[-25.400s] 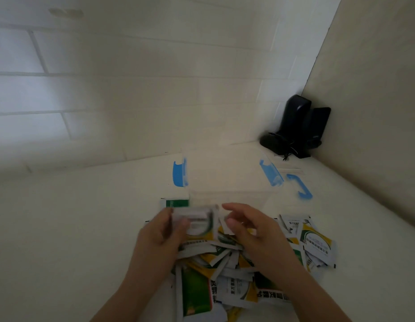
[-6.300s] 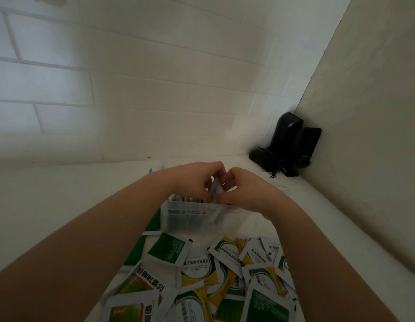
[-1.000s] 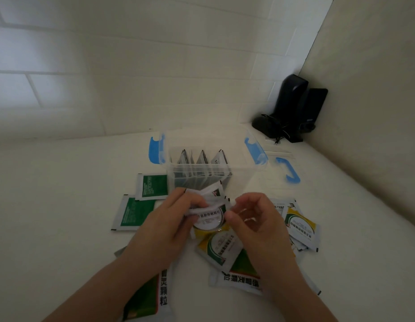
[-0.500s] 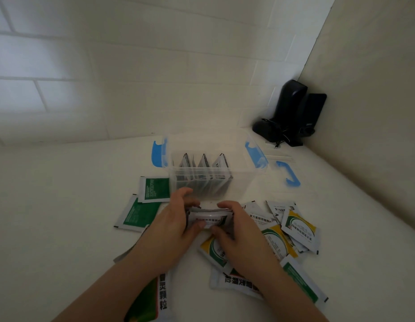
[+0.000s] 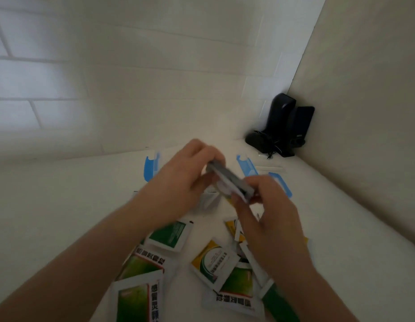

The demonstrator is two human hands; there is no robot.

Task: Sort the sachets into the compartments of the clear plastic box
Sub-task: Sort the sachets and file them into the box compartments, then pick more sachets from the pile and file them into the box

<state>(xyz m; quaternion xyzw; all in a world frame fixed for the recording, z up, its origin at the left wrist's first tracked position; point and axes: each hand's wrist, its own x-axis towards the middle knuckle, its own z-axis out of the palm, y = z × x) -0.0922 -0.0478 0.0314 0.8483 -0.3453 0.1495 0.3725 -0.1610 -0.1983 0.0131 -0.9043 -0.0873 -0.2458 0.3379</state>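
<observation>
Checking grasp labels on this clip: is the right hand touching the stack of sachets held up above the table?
Touching. The head view shows the right hand pinching the lower end of the stack of sachets, thumb and fingers closed on it; the left hand grips the upper end.

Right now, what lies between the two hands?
In the head view, a stack of sachets, held by the left hand and right hand at opposite ends.

Head view: two bare forearms enter from the lower edge, no sleeves showing up to the frame border. Left hand (image 5: pixel 178 180) and right hand (image 5: pixel 269 212) ungloved. No rings, watch, or bands seen on either wrist. Fingers blurred; nail detail cannot be made out.
</observation>
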